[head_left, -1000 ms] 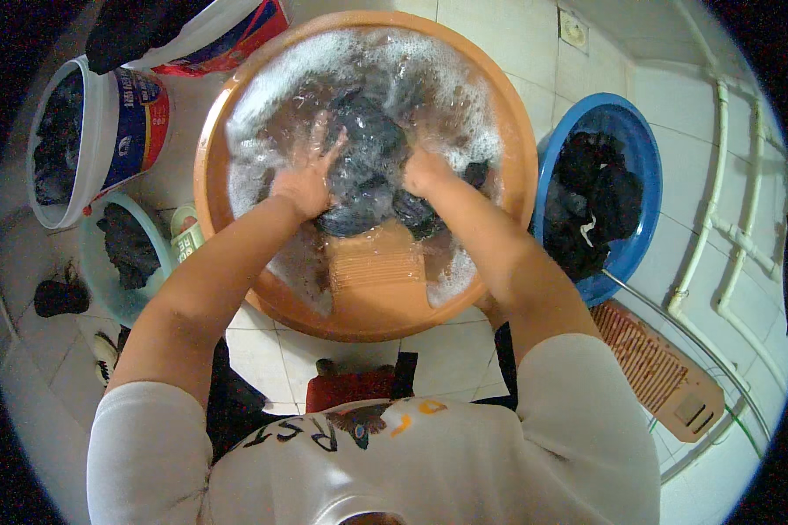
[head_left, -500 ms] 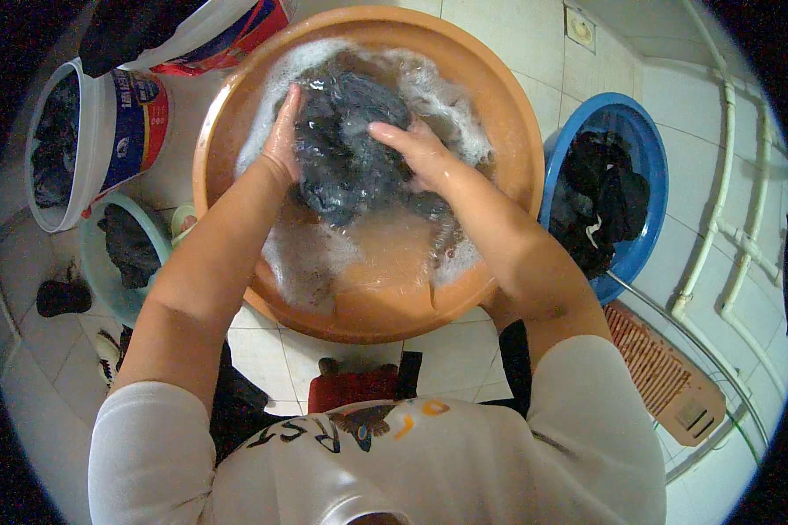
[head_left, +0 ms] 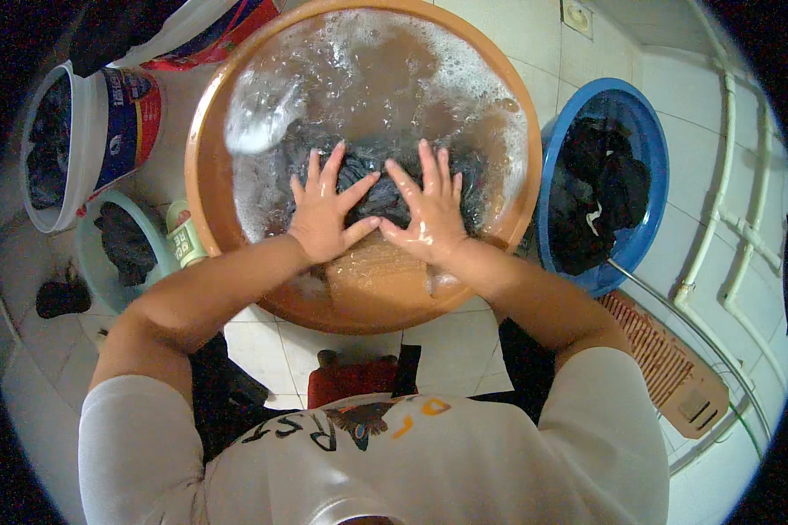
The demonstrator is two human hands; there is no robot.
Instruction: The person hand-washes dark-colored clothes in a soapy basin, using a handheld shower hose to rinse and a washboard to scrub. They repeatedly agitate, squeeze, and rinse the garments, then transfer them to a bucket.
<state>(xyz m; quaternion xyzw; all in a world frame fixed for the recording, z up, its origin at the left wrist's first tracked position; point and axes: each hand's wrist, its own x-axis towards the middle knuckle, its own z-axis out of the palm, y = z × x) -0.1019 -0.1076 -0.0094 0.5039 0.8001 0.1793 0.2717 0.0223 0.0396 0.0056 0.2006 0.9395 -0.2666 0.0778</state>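
Note:
A large orange basin (head_left: 203,188) holds brownish, sudsy water with dark clothing (head_left: 375,185) in it. The cloth lies mostly under the water, so its shape and kind cannot be made out. My left hand (head_left: 324,213) rests palm down over its left part, fingers spread. Beside it, with thumbs almost meeting, my right hand (head_left: 431,210) lies spread over the right part. Neither hand grips the cloth; both touch or press it from above. White foam (head_left: 261,114) floats at the basin's left and along its far and right edges.
At right stands a blue tub (head_left: 659,188) of dark clothes, with an orange-brown washboard (head_left: 665,367) nearer me. A white bucket (head_left: 92,131), a second bucket (head_left: 228,39) and a pale green basin (head_left: 159,234), with dark clothes, are at left. A red stool (head_left: 350,381) shows below.
Both hands have let go of the bunched dark clothing and come nearer me, now spread flat over it. The cloth has sunk into the water, which is splashing and rippling.

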